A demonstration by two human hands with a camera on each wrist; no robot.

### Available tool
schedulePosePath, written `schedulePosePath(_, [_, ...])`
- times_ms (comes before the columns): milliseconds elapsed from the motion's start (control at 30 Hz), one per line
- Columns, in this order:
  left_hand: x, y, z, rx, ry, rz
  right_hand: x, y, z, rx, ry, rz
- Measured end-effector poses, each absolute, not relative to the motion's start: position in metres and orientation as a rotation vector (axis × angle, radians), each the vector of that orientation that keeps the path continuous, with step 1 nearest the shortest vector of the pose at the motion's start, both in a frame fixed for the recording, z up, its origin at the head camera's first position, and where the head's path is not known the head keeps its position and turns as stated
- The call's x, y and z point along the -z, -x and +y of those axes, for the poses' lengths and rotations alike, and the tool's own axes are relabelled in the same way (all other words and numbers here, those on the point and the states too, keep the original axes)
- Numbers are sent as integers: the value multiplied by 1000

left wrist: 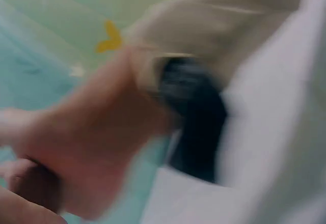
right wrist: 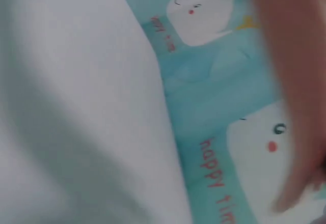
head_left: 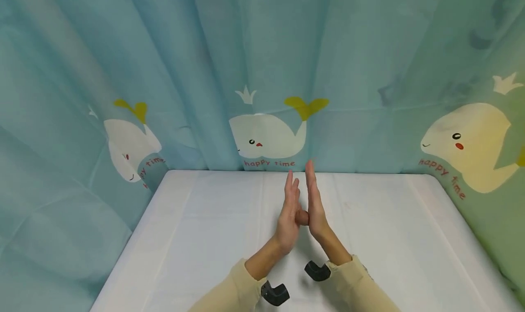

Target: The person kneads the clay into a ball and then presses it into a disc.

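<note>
Above the white table my left hand [head_left: 288, 221] and right hand [head_left: 316, 207] stand upright, palms facing each other. Both have straight fingers pointing away from me, with a narrow gap between the fingertips. A small rounded brownish shape [head_left: 302, 217] shows between the palms; whether it is a thumb or a separate thing, I cannot tell. In the left wrist view the right hand [left wrist: 76, 142] is blurred, and a dark rounded patch [left wrist: 38, 186] lies in shadow beside it. The left hand's blurred forearm [right wrist: 293, 71] crosses the right wrist view.
A white-covered table [head_left: 213, 239] spreads under the hands. Behind and beside it hangs a blue-green curtain [head_left: 266, 38] printed with white whales. Black curved pieces [head_left: 275, 294] are at both cuffs of the beige sleeves [head_left: 234, 289].
</note>
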State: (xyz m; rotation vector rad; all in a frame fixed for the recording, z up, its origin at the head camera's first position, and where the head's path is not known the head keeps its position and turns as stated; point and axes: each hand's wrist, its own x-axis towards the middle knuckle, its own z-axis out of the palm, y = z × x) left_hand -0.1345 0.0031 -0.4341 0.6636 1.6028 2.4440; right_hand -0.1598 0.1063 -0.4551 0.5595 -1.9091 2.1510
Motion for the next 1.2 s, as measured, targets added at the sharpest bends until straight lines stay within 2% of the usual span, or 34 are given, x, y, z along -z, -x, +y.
schedulePosePath(233, [430, 150, 5, -2384, -692, 1903, 463, 137, 92, -2179, -591, -1867])
schedulePosePath(400, [448, 161, 10, -2415, -519, 1996, 450, 124, 86, -2111, -631, -1893])
schedulePosePath(533, [456, 158, 10, -2383, -485, 1965, 441, 131, 88, -2049, -572, -1964])
schedulePosePath(700, [447, 139, 11, -2326, -594, 1872, 449, 154, 100, -2112, -411, -1924])
schedulePosePath(833, [438, 134, 14, -2417, -563, 1766, 456, 156, 106, -2123, -452, -1925])
schedulePosePath(1033, [440, 153, 9, -2566, -440, 1753, 459, 138, 94, -2151, -499, -2005])
schedulePosePath(1200, [462, 165, 12, -2410, -465, 1898, 445, 131, 93, -2078, -588, -1996])
